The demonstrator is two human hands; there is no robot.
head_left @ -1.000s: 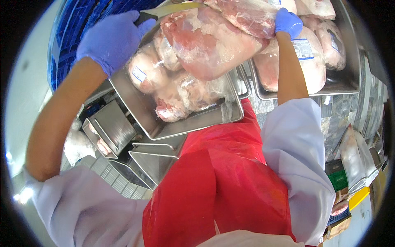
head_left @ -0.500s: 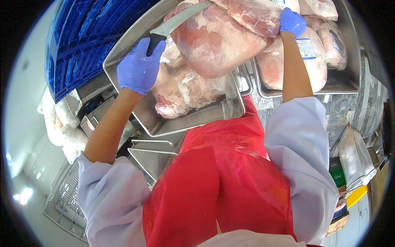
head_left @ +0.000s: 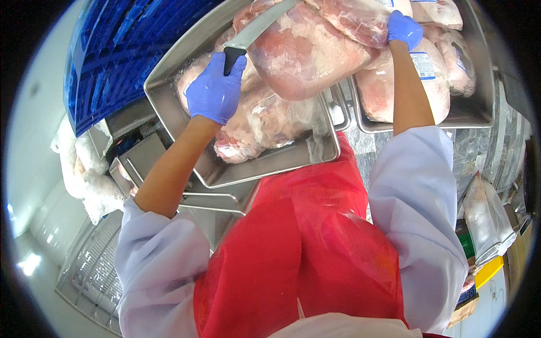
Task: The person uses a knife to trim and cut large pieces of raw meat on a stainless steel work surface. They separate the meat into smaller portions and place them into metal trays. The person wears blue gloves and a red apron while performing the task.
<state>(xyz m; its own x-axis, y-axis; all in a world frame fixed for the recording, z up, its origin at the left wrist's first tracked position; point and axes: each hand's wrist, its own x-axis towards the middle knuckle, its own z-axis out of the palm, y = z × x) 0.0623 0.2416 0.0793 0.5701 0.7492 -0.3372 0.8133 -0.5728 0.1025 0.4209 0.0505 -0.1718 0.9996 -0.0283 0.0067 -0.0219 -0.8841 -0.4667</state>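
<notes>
Blue-gloved left hand (head_left: 214, 93) had its fingers wrapped around a black-handled knife (head_left: 253, 34), blade lying on a wrapped meat cut (head_left: 307, 59) in the nearer of two steel trays (head_left: 265, 169). The right hand (head_left: 404, 29) gripped another cut's plastic far right. The blade could slip on slick film toward that hand.

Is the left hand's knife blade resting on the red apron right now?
No, the left hand holds the knife up over the bagged meat in the steel tray, well above the red apron.
</notes>
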